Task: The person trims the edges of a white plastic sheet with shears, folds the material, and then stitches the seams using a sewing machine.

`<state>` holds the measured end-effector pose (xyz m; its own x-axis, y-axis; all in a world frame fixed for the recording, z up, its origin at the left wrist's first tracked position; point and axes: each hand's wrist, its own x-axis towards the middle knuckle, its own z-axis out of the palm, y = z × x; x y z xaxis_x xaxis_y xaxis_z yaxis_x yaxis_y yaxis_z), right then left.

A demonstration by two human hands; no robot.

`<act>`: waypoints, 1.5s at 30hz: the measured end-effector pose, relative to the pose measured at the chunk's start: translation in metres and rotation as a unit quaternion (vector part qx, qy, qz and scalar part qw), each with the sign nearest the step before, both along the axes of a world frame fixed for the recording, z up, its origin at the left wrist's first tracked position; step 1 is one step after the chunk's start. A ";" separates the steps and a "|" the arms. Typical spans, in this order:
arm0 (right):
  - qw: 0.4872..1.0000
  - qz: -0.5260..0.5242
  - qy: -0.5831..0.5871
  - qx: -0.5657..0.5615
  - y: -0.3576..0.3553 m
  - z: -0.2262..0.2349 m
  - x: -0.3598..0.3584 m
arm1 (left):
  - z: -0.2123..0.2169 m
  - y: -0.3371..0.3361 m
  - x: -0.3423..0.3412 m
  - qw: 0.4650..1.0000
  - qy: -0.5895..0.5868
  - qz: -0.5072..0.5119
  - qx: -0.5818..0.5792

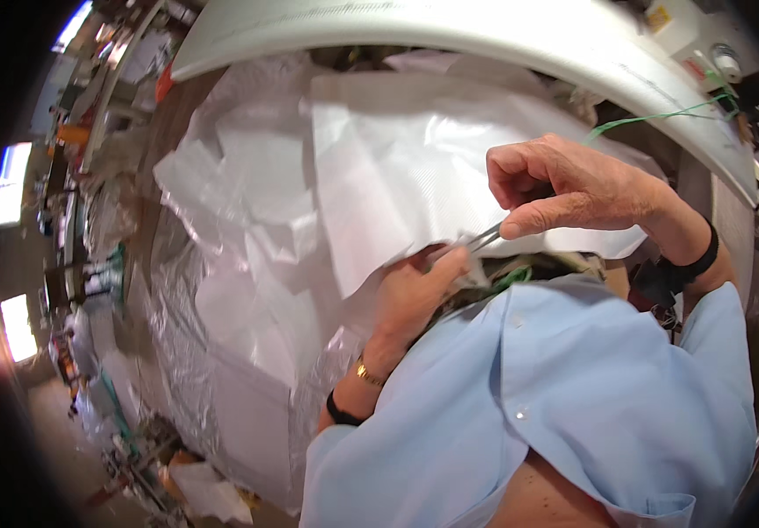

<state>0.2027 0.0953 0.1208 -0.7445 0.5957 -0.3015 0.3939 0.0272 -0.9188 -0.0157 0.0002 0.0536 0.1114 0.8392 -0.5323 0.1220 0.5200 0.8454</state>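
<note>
- Tweezers [486,236], thin and silver-grey, sit in the middle of the head view, slanting down to the left from the right hand toward the left hand; only a short stretch of the metal shows, and its tip is hard to make out against the pale stuff behind it.
- Right hand [564,187] comes in from the right side, fingers curled shut, with thumb and forefinger pinched around the upper end of the tweezers; a black band circles that wrist.
- Left hand [415,290] rises from below, fingers bent closed on a small pale scrap [470,271] just under the tweezers' lower end; what the scrap is cannot be told. A gold bracelet and a dark band sit on this wrist.
- White sheets [397,167], creased and overlapping, lie behind both hands, spread over a bulky bundle wrapped in clear film [177,326].
- Light blue shirt [573,396] with small buttons fills the lower right, close beneath the hands.
- Green cord [661,116] runs from near the right hand up toward a curved white panel [503,35] along the top.
</note>
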 end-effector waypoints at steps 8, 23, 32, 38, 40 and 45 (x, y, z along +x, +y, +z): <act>0.796 -0.325 -0.167 0.483 0.046 0.018 0.118 | -0.004 0.004 0.002 0.989 -0.107 0.059 -0.081; 0.917 0.081 -0.198 0.338 -0.034 -0.056 0.080 | -0.006 0.002 0.007 0.992 -0.069 0.053 -0.096; 0.986 -0.026 -0.118 0.117 -0.077 -0.086 0.097 | -0.015 0.002 -0.031 0.979 0.099 -0.082 0.159; 0.978 -0.103 -0.143 0.115 -0.105 -0.114 0.115 | -0.033 0.022 -0.033 0.994 -0.084 -0.010 0.063; 0.952 -0.140 -0.142 0.232 -0.117 -0.125 0.114 | -0.042 0.022 -0.031 0.991 0.009 -0.106 0.084; 0.869 -0.254 -0.161 0.392 -0.144 -0.153 0.119 | -0.061 0.019 -0.016 0.968 0.044 -0.231 0.086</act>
<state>0.3221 -0.0490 -0.0325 -0.2773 0.9393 0.2019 0.7710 0.3430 -0.5366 -0.0321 0.0193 -0.0074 0.4565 0.7882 -0.4128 0.3835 0.2443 0.8906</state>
